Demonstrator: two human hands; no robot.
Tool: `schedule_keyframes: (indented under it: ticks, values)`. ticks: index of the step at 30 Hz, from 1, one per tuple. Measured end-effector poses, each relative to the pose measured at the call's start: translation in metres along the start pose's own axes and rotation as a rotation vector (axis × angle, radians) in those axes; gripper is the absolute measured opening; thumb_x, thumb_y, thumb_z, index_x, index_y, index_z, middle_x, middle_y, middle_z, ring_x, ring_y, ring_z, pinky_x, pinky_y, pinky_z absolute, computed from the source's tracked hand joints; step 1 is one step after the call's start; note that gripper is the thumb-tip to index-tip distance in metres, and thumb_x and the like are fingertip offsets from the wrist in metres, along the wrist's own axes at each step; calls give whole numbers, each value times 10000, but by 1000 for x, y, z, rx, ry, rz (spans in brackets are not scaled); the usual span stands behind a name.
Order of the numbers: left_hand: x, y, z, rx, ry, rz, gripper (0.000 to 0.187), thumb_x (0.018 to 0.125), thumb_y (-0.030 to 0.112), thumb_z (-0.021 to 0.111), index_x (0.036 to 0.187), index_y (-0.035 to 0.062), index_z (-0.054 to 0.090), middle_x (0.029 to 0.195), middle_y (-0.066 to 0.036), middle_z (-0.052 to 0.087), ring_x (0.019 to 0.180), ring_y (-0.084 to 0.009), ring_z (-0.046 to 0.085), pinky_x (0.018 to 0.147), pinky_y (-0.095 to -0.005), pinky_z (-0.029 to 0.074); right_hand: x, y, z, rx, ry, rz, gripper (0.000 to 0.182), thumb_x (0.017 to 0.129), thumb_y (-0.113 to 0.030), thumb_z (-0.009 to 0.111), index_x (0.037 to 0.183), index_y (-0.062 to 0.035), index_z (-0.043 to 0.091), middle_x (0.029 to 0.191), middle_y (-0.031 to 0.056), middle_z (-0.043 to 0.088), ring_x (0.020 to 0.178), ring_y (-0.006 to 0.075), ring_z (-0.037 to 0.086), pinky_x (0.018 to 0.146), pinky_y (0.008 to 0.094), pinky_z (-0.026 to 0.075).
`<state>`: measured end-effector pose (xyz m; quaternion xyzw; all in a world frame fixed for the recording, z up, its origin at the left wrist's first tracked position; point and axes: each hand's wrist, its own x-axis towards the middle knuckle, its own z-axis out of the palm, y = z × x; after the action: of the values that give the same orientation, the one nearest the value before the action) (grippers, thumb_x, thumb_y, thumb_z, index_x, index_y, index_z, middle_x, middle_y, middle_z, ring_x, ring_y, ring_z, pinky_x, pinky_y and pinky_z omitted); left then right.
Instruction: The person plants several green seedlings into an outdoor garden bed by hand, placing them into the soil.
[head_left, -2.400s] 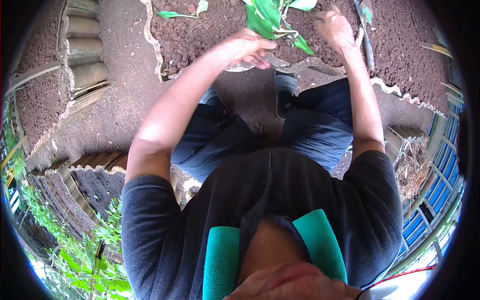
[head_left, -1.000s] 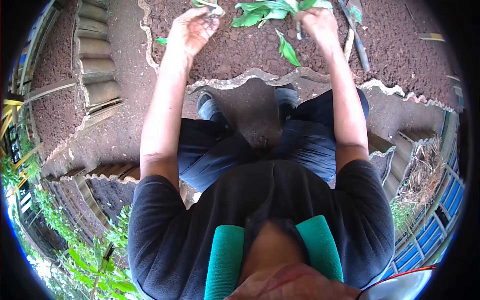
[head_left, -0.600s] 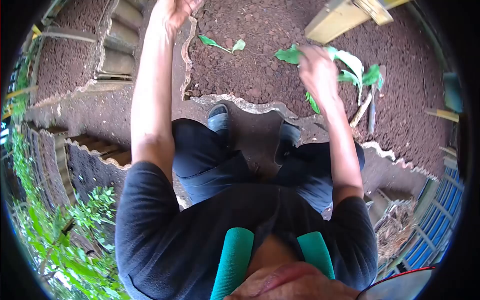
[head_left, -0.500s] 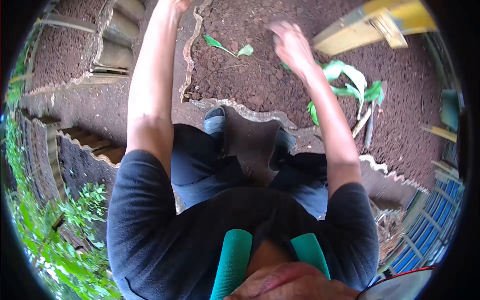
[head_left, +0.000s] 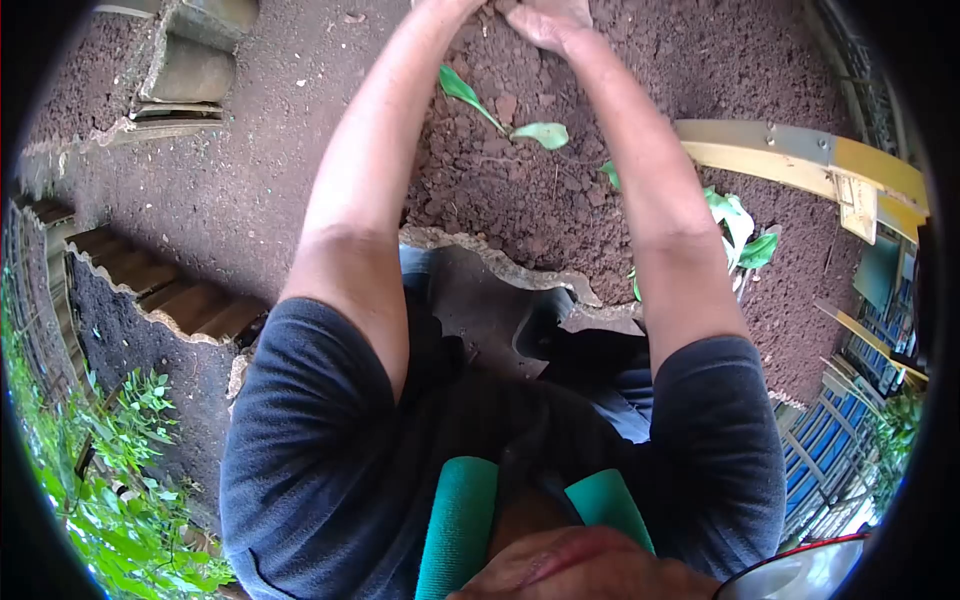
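Both arms reach forward over a bed of brown soil (head_left: 520, 190). My left hand (head_left: 455, 4) is mostly cut off by the top edge of the view, so its fingers do not show. Close beside it, my right hand (head_left: 548, 20) is low at the soil, its fingertips partly out of view; what they touch cannot be made out. A small green seedling (head_left: 540, 135) lies on the soil between my forearms. More leafy plants (head_left: 735, 225) lie to the right, partly behind my right forearm.
A wavy sheet edging (head_left: 500, 262) borders the bed near my feet. A yellow and wooden beam (head_left: 770, 145) crosses the soil at right. Corrugated sheets (head_left: 190, 295) edge another bed at left. Green foliage (head_left: 120, 480) grows at lower left.
My right hand has moved forward and left, and my left arm has swung right, bringing the hands together. The view has shifted, with the beam now lower and farther right.
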<state>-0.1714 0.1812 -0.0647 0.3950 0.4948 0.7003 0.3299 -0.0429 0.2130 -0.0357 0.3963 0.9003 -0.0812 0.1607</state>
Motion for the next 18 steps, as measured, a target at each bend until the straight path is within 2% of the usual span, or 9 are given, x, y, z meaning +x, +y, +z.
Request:
schedule_keyframes:
  ticks: [3, 7, 8, 11, 13, 15, 16, 17, 18]
  values:
    - [-10, 11, 0, 59, 47, -40, 411, 760, -158, 719, 1128, 23, 684, 936, -33, 720, 794, -170, 662, 656, -345, 558, 6, 5, 10, -64, -25, 13, 595, 1028, -512, 366, 1279, -72, 677, 1374, 177, 635, 1364, 382, 492, 1136, 516, 334]
    - [-11, 12, -7, 235, 10, -37, 274, 785, -81, 738, 1042, 14, 729, 886, -60, 739, 753, -167, 666, 632, -341, 550, -17, 9, 15, 31, 69, -77, 776, 1012, -642, 240, 1152, -66, 740, 1281, 156, 695, 1385, 358, 471, 1114, 504, 314]
    - [-11, 15, -6, 212, -6, -224, 203, 792, -55, 736, 984, 9, 744, 852, -67, 743, 747, -168, 671, 642, -343, 551, -14, 9, 9, 21, 33, -90, 786, 1008, -652, 241, 1101, -63, 753, 1261, 153, 706, 1388, 357, 470, 1111, 504, 317]
    - [-15, 22, 3, 274, -64, -373, 189, 787, -60, 727, 964, 4, 744, 837, -67, 740, 752, -174, 677, 662, -343, 553, 4, 12, 23, -39, -72, -43, 816, 998, -669, 215, 934, -67, 763, 1190, 125, 735, 1325, 366, 511, 1090, 526, 329]
    - [-7, 7, 8, 251, -14, -103, 180, 771, -18, 745, 946, 21, 754, 839, -65, 741, 763, -207, 687, 693, -362, 561, 11, 10, 23, -9, -31, -46, 820, 993, -675, 207, 901, -71, 754, 1171, 121, 739, 1304, 367, 524, 1088, 529, 331]
    - [-12, 13, 14, 394, 77, 50, 190, 761, 14, 761, 950, 30, 756, 841, -84, 746, 788, -229, 702, 714, -369, 567, 11, 16, 28, 3, 46, -55, 766, 999, -674, 277, 1015, -80, 759, 1241, 140, 710, 1329, 355, 514, 1112, 525, 332]
    - [-15, 34, 12, 700, -10, -136, 269, 758, 81, 775, 1023, 43, 750, 884, -126, 758, 861, -249, 721, 775, -389, 571, 0, 12, 15, 0, -9, -57, 715, 1002, -655, 343, 1070, -76, 756, 1281, 147, 692, 1349, 352, 503, 1130, 521, 331]
    - [-17, 24, 10, 668, -48, -109, 294, 760, 101, 772, 1048, 46, 745, 907, -147, 757, 884, -267, 725, 790, -400, 571, -13, 9, 13, -1, -71, -54, 673, 1005, -637, 408, 1125, -72, 753, 1321, 153, 674, 1369, 349, 491, 1147, 518, 330]
    - [-14, 9, 9, 632, -90, -79, 320, 762, 122, 769, 1073, 49, 741, 930, -168, 757, 907, -285, 729, 805, -412, 571, -22, 7, 23, 134, 225, -106, 626, 1033, -496, 314, 1217, -61, 724, 1280, 151, 701, 1218, 359, 573, 1069, 503, 346]
